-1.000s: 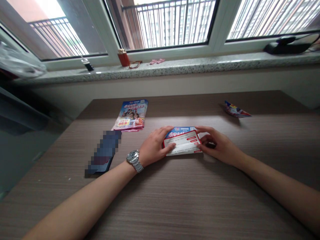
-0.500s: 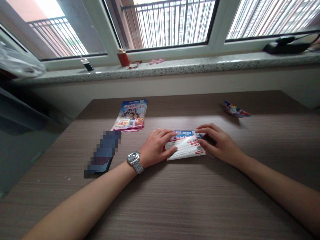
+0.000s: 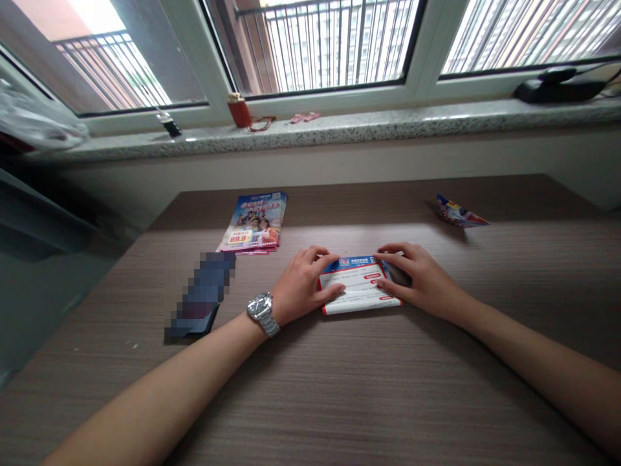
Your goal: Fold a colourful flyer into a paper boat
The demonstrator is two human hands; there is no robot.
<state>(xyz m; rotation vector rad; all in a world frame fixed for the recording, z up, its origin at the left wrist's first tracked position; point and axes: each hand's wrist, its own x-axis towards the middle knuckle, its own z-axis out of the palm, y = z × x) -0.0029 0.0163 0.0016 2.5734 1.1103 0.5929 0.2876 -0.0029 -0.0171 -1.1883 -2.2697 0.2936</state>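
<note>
Filling most of the view, a wood-grain bench (image 3: 369,388) runs out to a wall below a window (image 3: 320,45), with a balcony railing (image 3: 116,71) and tall buildings behind the glass. Along the foot of the window lies a speckled stone sill (image 3: 339,129). It carries a black device with a cable (image 3: 553,92) at the right, a red cup (image 3: 239,111) near the middle with a red cord (image 3: 262,122) beside it, two small pink pieces (image 3: 299,117), and a small bottle (image 3: 169,124) further left. A plastic bag (image 3: 33,113) bulges in at the far left edge.

On the bench, a folded leaflet (image 3: 359,290) lies flat and square near the middle, its blue strip along the far edge and its red-bordered white face up. The left hand (image 3: 305,285) sits on its left end and the right hand (image 3: 422,281) on its right end. The fingers (image 3: 317,255) of both hands curl over the far edge, pinching the leaflet against the bench, and each thumb lies on its face.

A stack of colourful brochures (image 3: 251,223) lies beyond the left hand, and a phone (image 3: 198,298), pixelated over, lies nearer the bench's left side. A folded scrap of printed wrapper (image 3: 458,213) sits well off to the right. A metal wristwatch (image 3: 262,314) circles the left wrist.
</note>
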